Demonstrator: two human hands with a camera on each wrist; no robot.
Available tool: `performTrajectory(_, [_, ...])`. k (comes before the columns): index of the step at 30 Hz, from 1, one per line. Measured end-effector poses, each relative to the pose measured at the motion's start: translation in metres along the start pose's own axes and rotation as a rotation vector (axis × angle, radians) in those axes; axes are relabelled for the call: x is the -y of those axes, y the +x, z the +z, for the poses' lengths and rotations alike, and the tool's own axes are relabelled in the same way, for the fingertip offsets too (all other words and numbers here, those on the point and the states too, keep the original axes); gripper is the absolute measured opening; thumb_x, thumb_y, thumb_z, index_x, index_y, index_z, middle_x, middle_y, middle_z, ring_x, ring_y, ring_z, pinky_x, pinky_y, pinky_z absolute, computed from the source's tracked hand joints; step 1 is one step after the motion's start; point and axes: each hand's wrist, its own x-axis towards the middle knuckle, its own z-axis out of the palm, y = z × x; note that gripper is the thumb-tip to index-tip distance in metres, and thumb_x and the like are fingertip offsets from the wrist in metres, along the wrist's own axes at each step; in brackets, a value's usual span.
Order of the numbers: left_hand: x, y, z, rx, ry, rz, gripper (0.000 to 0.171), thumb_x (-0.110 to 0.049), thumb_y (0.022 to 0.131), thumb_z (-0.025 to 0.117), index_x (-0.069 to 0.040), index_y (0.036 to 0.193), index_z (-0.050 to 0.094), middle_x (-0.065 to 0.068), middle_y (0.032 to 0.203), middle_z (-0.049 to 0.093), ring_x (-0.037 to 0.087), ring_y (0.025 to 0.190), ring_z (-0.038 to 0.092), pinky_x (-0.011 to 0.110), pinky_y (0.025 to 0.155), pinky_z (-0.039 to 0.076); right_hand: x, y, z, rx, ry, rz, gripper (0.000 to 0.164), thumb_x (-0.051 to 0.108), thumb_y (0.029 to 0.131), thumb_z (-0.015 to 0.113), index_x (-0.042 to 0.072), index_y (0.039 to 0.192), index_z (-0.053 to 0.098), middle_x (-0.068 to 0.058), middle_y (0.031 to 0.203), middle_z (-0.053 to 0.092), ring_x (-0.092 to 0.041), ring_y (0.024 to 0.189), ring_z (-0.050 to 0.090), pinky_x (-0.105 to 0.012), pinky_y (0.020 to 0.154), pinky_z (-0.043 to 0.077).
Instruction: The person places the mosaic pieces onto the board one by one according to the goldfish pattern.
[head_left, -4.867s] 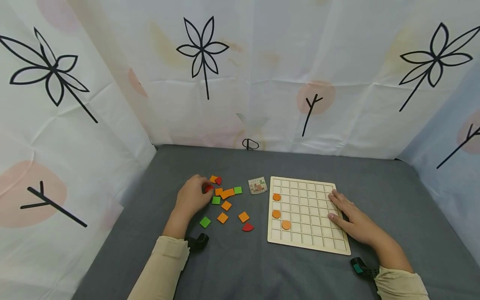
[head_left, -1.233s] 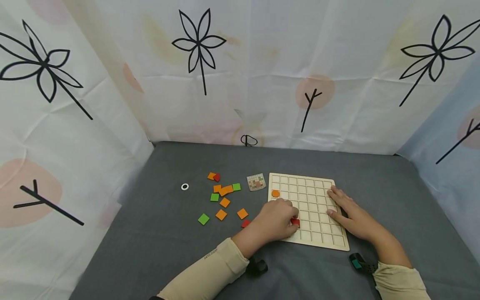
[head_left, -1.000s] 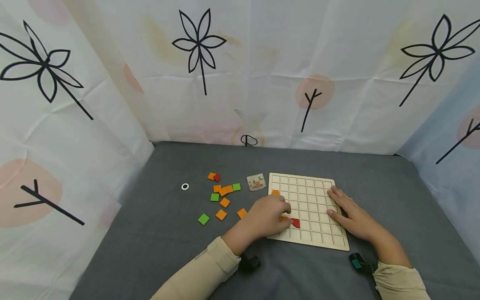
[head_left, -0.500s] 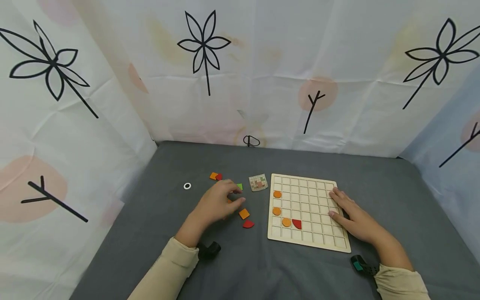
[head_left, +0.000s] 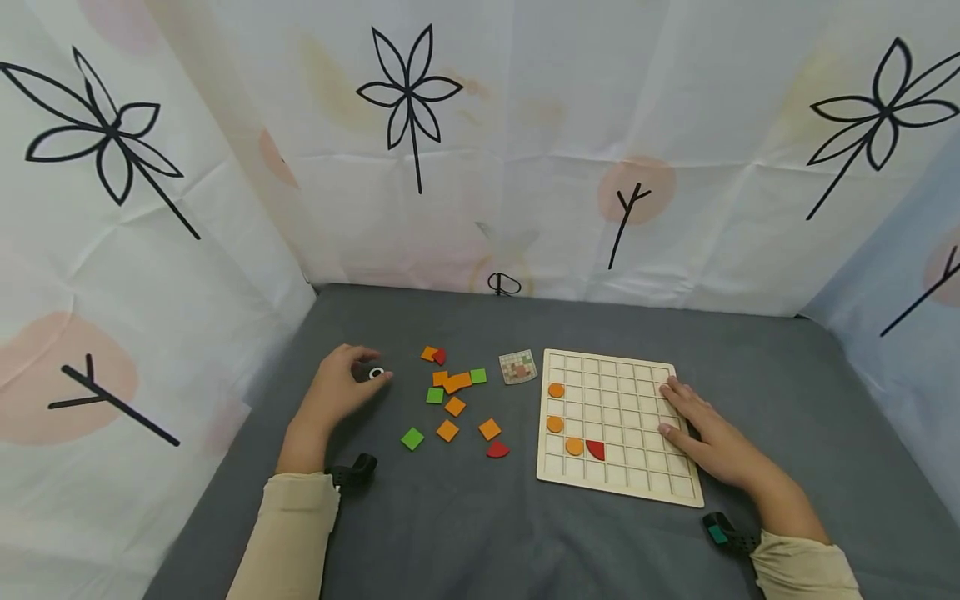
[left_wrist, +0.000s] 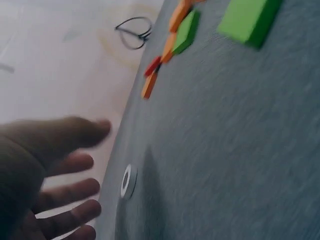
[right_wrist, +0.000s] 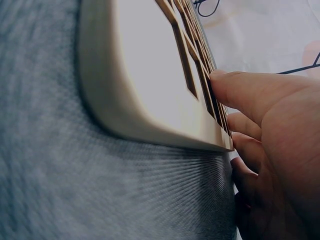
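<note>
While the right hand point(head_left: 707, 432) rests, thumb apart from the fingers, on the right edge of the grid board point(head_left: 624, 429), the left hand point(head_left: 337, 390) hangs, thumb and fingers parted, beside a white ring point(left_wrist: 133, 182) well left of the board, seemingly not touching the ring. Orange tiles point(head_left: 447, 431) lie nearer the board.

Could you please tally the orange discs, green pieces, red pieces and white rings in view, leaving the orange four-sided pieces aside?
Orange discs: 3, all on the grid board
Green pieces: 3
Red pieces: 3, one of them on the board
White ring: 1
Total: 10
</note>
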Motion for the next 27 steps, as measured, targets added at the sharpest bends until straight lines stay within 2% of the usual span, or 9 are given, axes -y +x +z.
performTrajectory(5, [0.009, 0.0, -0.002, 0.032, 0.022, -0.033, 0.046, -0.024, 0.096, 0.08, 0.001, 0.133, 0.07, 0.022, 0.12, 0.066, 0.037, 0.106, 0.064, 0.056, 0.093, 0.054, -0.001, -0.001, -0.001, -0.001, -0.004, -0.008, 0.075, 0.031, 0.11, 0.059, 0.001, 0.169, 0.023, -0.027, 0.176, 0.011, -0.055, 0.161, 0.007, -0.074, 0.125, 0.007])
performTrajectory(12, [0.008, 0.002, 0.005, 0.071, -0.001, -0.045, 0.028, -0.017, 0.098, 0.077, 0.001, 0.119, 0.074, 0.021, 0.115, 0.066, 0.032, 0.099, 0.065, 0.052, 0.088, 0.056, -0.001, 0.0, 0.0, -0.002, -0.003, -0.009, 0.075, 0.031, 0.11, 0.06, 0.001, 0.168, 0.024, -0.027, 0.176, 0.012, -0.056, 0.161, 0.008, -0.073, 0.126, 0.006])
performTrajectory(19, [0.005, 0.001, 0.006, 0.058, 0.021, -0.056, 0.023, -0.018, 0.099, 0.076, -0.002, 0.116, 0.075, 0.019, 0.114, 0.067, 0.029, 0.097, 0.065, 0.052, 0.086, 0.056, -0.001, 0.001, 0.002, -0.002, 0.002, -0.011, 0.075, 0.031, 0.109, 0.06, 0.001, 0.168, 0.024, -0.027, 0.176, 0.012, -0.056, 0.161, 0.007, -0.077, 0.124, 0.008])
performTrajectory(23, [-0.008, 0.003, 0.01, 0.038, 0.007, -0.021, 0.024, -0.02, 0.098, 0.077, -0.005, 0.117, 0.077, 0.016, 0.113, 0.069, 0.027, 0.096, 0.064, 0.05, 0.086, 0.056, 0.0, 0.001, 0.002, 0.001, 0.0, -0.001, 0.076, 0.032, 0.109, 0.06, 0.002, 0.168, 0.024, -0.026, 0.176, 0.011, -0.056, 0.161, 0.007, -0.079, 0.121, 0.011])
performTrajectory(27, [-0.038, 0.005, 0.019, 0.043, -0.044, 0.05, 0.026, -0.021, 0.098, 0.078, -0.008, 0.12, 0.077, 0.011, 0.116, 0.07, 0.025, 0.098, 0.065, 0.047, 0.088, 0.057, 0.001, 0.0, 0.001, -0.002, 0.003, 0.0, 0.076, 0.032, 0.109, 0.061, 0.001, 0.168, 0.025, -0.027, 0.176, 0.012, -0.056, 0.16, 0.008, -0.078, 0.122, 0.01])
